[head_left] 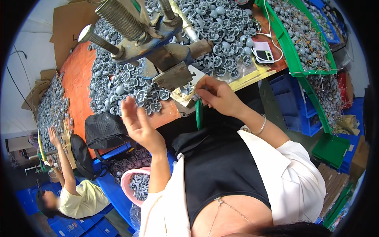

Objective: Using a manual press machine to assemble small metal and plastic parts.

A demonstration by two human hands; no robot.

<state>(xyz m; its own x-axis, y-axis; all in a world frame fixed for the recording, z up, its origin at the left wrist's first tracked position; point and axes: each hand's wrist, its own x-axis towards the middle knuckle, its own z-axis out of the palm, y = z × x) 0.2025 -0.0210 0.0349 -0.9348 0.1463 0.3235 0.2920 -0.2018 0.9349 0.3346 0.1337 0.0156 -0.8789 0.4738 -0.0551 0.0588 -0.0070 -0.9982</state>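
Observation:
My right hand [219, 96] is at the front of a metal hand press [173, 75], thumb and fingertips pinched on a small grey part [195, 96], mostly hidden by the fingers. Just below those fingertips hangs a green disc-like piece [199, 114], seen nearly edge-on. My left hand [137, 124] is raised over the table's front edge, fingers apart and holding nothing. Beyond it lies a wide heap of grey plastic shell parts [134, 85], some with rounded domes. Yellowish tape or paper [182, 96] covers the press base.
A phone [262, 52] with a white cable lies on the orange table [81, 75]. Green trays [312, 71] of small parts stand at right. A black bag [104, 132] and a pink basin [126, 181] of grey pieces are at left. Another person [81, 197] works at far left.

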